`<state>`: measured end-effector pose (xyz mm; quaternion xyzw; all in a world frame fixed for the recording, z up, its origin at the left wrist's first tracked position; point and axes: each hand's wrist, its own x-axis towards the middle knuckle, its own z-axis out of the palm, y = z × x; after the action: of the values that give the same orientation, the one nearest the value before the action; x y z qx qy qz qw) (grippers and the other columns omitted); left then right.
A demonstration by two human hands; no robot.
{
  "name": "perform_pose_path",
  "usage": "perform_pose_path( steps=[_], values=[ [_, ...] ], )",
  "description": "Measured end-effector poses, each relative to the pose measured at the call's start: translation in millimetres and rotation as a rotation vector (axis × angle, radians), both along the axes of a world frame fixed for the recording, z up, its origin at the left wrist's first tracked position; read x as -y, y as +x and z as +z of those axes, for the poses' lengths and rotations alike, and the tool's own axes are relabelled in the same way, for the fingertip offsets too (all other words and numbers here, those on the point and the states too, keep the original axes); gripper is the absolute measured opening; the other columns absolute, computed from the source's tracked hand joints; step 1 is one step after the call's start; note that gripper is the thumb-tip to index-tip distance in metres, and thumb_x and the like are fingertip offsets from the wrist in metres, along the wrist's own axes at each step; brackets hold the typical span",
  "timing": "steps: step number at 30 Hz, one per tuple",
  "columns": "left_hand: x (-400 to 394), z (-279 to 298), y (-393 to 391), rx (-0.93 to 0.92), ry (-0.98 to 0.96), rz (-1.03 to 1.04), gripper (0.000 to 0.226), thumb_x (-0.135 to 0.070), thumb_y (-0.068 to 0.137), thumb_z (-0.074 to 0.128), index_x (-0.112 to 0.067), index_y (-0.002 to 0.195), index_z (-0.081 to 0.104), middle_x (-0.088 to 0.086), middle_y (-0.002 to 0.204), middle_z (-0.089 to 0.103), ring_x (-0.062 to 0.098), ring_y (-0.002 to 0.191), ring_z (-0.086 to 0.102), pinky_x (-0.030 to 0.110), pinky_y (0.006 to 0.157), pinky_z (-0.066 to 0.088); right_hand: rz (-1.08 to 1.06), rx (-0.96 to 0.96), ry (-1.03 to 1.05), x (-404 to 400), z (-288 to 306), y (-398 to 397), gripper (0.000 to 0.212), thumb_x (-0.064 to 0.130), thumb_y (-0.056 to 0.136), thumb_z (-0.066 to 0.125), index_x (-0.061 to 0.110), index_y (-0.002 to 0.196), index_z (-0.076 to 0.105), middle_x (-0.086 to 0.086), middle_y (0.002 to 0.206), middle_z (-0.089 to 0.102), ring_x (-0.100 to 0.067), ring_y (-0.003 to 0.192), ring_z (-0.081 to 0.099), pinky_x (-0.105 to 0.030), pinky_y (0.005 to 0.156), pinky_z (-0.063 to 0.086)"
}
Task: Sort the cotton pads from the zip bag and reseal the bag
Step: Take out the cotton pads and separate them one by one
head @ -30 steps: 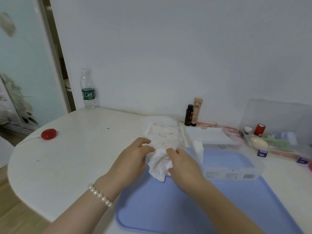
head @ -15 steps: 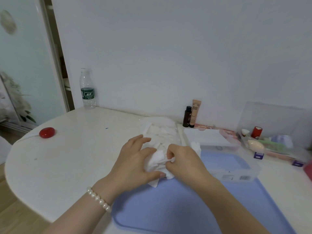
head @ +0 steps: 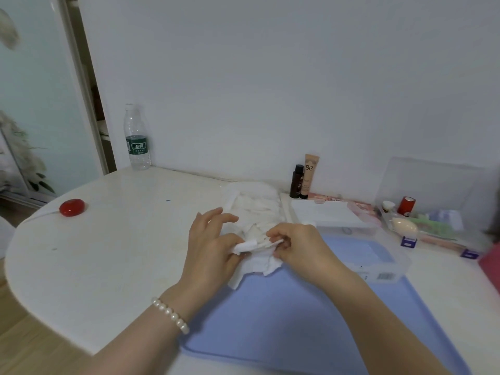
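The cotton pads [head: 257,259] sat bunched at the near-left corner of the blue mat [head: 311,315], a small white wad caught right between the two hands, and that was where the action was. The left hand [head: 211,255] pinched one rolled edge of a pad with thumb and a finger, its other fingers lifted and spread above; the right hand [head: 300,249] was curled over the wad from the other side, fingertips nipping the same strip, so the pad stretched roughly side to side between them. Both hands were touching the bundle, neither one nearer than the other. Just beyond the hands, away from the person, lay the zip bag [head: 254,204], its long axis running straight out toward the wall, with more white pads showing through it; whether its mouth was open could not be made out. To the right of the hands, just beside them, stood the clear plastic box [head: 378,269] with a white stack in its far half — a likely home for sorted pads, and the right hand had the shorter path there. Out on the white surface [head: 108,253], well apart to the left, sat a red button-like thing [head: 72,207] and a water bottle [head: 137,138]; two cosmetic tubes [head: 304,177] stood against the wall.
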<state>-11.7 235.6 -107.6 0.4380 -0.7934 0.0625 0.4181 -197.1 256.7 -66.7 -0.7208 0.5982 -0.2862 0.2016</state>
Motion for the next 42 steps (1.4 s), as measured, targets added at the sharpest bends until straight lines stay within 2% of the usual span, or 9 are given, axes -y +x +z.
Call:
perform_pose_path(
  steps=[5, 7, 11, 16, 22, 25, 31, 36, 42],
  values=[
    [-9, 7, 5, -0.364, 0.128, -0.009, 0.007, -0.037, 0.069, 0.071, -0.031, 0.067, 0.073, -0.02, 0.1, 0.052, 0.003, 0.1, 0.03, 0.033, 0.086, 0.031, 0.002, 0.024, 0.033, -3, -3, 4, 0.041, 0.004, 0.08, 0.064, 0.031, 0.112, 0.062, 0.01, 0.082, 0.058, -0.006, 0.075, 0.056, -0.016, 0.069, 0.045],
    [-9, 12, 5, -0.454, 0.218, 0.011, 0.022, -0.023, 0.068, 0.081, -0.038, 0.061, 0.067, -0.022, 0.096, 0.05, 0.002, 0.094, 0.03, 0.029, 0.088, 0.031, 0.062, 0.124, 0.051, -3, -1, 3, 0.037, 0.003, 0.077, 0.066, 0.033, 0.098, 0.063, 0.004, 0.085, 0.066, -0.006, 0.073, 0.058, -0.022, 0.07, 0.049],
    [-15, 23, 6, -0.617, 0.401, -0.034, 0.031, -0.008, 0.065, 0.082, -0.03, 0.055, 0.064, -0.013, 0.087, 0.054, -0.002, 0.091, 0.041, 0.004, 0.074, 0.033, 0.189, 0.37, 0.142, -4, 6, -3, 0.03, -0.008, 0.072, 0.07, 0.01, 0.096, 0.066, -0.005, 0.089, 0.068, -0.012, 0.079, 0.061, -0.021, 0.073, 0.05],
    [-19, 31, 9, -0.916, 0.568, -0.149, 0.015, -0.017, 0.058, 0.085, -0.014, 0.061, 0.07, -0.001, 0.081, 0.067, 0.018, 0.076, 0.06, 0.026, 0.067, 0.047, 0.248, 0.671, 0.197, -4, 13, -5, 0.035, -0.005, 0.067, 0.07, -0.01, 0.1, 0.06, -0.011, 0.093, 0.067, -0.013, 0.081, 0.066, -0.022, 0.076, 0.054],
    [-28, 56, -16, -1.09, 0.608, -0.239, 0.063, -0.042, 0.05, 0.077, 0.008, 0.081, 0.056, 0.021, 0.079, 0.061, 0.025, 0.07, 0.055, 0.04, 0.064, 0.043, 0.271, 1.014, 0.232, -12, 37, -4, 0.036, 0.031, 0.076, 0.059, 0.005, 0.101, 0.062, -0.014, 0.087, 0.065, -0.028, 0.071, 0.065, -0.034, 0.058, 0.055],
    [-29, 70, -40, -1.158, 0.71, -0.31, 0.044, -0.025, 0.067, 0.078, 0.007, 0.088, 0.058, 0.029, 0.094, 0.064, 0.029, 0.077, 0.061, 0.044, 0.07, 0.049, 0.139, 1.001, 0.162, -14, 46, -8, 0.053, 0.045, 0.073, 0.073, 0.004, 0.106, 0.062, -0.017, 0.092, 0.061, -0.035, 0.071, 0.059, -0.031, 0.052, 0.053],
    [-23, 84, -90, -1.395, 1.101, -0.563, 0.028, 0.003, 0.085, 0.059, 0.007, 0.113, 0.058, 0.023, 0.106, 0.068, 0.033, 0.093, 0.067, 0.039, 0.075, 0.059, -0.126, 0.986, -0.022, -18, 54, -38, 0.03, 0.001, 0.077, 0.07, 0.003, 0.105, 0.062, -0.012, 0.1, 0.071, -0.025, 0.084, 0.071, -0.031, 0.057, 0.056],
    [-17, 80, -116, -1.388, 1.44, -0.778, 0.026, -0.008, 0.086, 0.057, 0.003, 0.109, 0.063, 0.024, 0.111, 0.066, 0.035, 0.1, 0.064, 0.048, 0.095, 0.047, -0.204, 0.893, -0.025, -25, 54, -66, 0.033, -0.004, 0.072, 0.073, 0.0, 0.103, 0.062, -0.008, 0.087, 0.073, -0.016, 0.07, 0.071, -0.023, 0.049, 0.052],
    [-11, 56, -134, -1.488, 1.387, -0.685, 0.041, -0.018, 0.078, 0.064, 0.002, 0.114, 0.062, 0.022, 0.107, 0.068, 0.035, 0.102, 0.065, 0.045, 0.091, 0.051, -0.38, 0.43, -0.195, -23, 45, -69, 0.052, 0.013, 0.064, 0.083, 0.034, 0.098, 0.05, 0.009, 0.089, 0.057, -0.003, 0.07, 0.053, -0.015, 0.059, 0.044]
  ],
)
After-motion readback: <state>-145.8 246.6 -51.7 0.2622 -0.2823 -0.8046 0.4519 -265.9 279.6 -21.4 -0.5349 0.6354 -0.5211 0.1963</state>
